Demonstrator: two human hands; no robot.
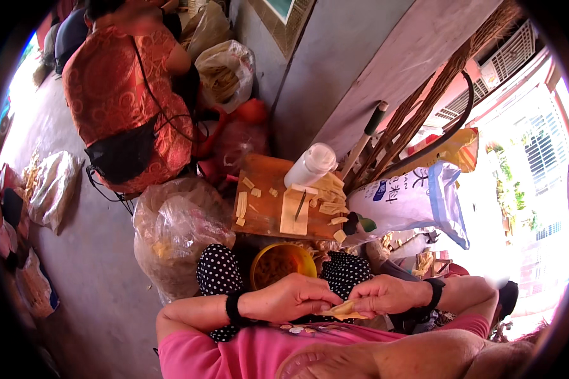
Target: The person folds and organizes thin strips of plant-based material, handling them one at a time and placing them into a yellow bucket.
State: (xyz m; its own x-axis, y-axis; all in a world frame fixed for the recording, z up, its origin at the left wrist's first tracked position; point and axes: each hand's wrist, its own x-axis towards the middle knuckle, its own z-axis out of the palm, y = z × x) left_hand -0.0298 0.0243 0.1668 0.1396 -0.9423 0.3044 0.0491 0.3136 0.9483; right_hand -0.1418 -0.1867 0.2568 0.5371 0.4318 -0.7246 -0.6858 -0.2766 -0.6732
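Close to my body, both hands work on a thin, pale yellow folded piece (pixel 342 309); its exact kind I cannot make out. My left hand (pixel 294 297) pinches its left end, and my right hand (pixel 385 295) grips the right side with thumb and fingers. Between my knees, in dotted trousers, sits a yellow bucket (pixel 312 258) with brownish bits inside. Beyond it is a small wooden table (pixel 259 218). On that lie pale strips (pixel 329 197), a flat pale piece (pixel 291 222) with a thin dark tool (pixel 301 205) across it, and a white bottle (pixel 311 164).
A large clear plastic bag (pixel 180 227) stands left of the table. At the right are a white sack (pixel 398 199), a pole (pixel 363 136) and bundled sticks (pixel 417 101). A person in red patterned clothing (pixel 117 95) sits ahead, near an open bag of strips (pixel 224 76).
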